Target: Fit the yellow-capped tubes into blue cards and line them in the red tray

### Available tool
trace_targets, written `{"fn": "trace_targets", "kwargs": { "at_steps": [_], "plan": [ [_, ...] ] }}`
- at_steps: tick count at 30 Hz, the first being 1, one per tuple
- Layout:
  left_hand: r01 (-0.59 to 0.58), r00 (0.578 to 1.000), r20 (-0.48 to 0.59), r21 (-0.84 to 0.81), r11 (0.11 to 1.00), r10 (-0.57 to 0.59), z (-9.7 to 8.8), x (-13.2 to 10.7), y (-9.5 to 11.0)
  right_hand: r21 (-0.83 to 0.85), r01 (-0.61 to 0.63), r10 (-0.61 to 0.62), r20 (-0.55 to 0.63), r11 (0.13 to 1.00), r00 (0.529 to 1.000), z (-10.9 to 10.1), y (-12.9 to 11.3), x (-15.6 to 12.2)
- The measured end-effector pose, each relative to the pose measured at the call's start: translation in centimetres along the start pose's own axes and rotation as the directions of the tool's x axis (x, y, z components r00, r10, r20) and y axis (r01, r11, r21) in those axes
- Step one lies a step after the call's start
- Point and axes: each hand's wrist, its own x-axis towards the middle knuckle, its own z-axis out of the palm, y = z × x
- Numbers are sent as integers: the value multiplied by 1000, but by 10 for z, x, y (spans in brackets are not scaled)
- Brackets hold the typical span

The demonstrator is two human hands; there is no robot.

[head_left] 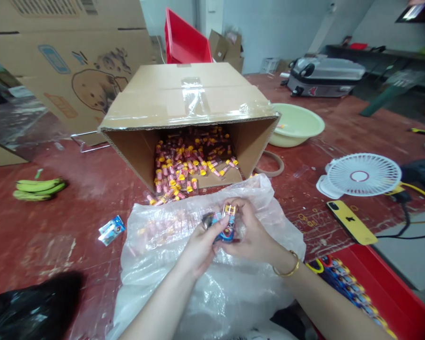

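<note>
My left hand [202, 245] and my right hand [250, 232] meet over a white translucent plastic sheet [212, 283]. Between them is a small blue printed packet [228, 233] with a yellow part at its top, and the fingers of both hands are closed on it. The left thumb lies across its front; part of it is hidden. Just beyond the hands, a cardboard box [163, 104] lies on its side with its mouth toward me. Many small clear tubes [179, 170] with pink contents and yellow caps spill toward its front edge.
Blue and white packets [112, 230] and bananas [38, 189] lie left, above a black bag [31, 307]. At right are a pale green basin [297, 125], a white fan [361, 174], a yellow phone [352, 223] and a red tray [386, 283] with blue packets. A larger carton [67, 61] stands back left.
</note>
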Motion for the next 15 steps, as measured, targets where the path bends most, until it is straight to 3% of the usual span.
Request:
{"fn": "trace_targets", "kwargs": {
  "at_steps": [10, 15],
  "plan": [
    [-10, 1000, -13, 33, 999, 11, 1, -4, -7, -17, -12, 12, 4, 1000, 1000, -3, 5, -10],
    [3, 996, -94, 108, 994, 7, 6, -4, -7, -76, 24, -28, -49, 997, 998, -10, -5, -11]
  ]
}}
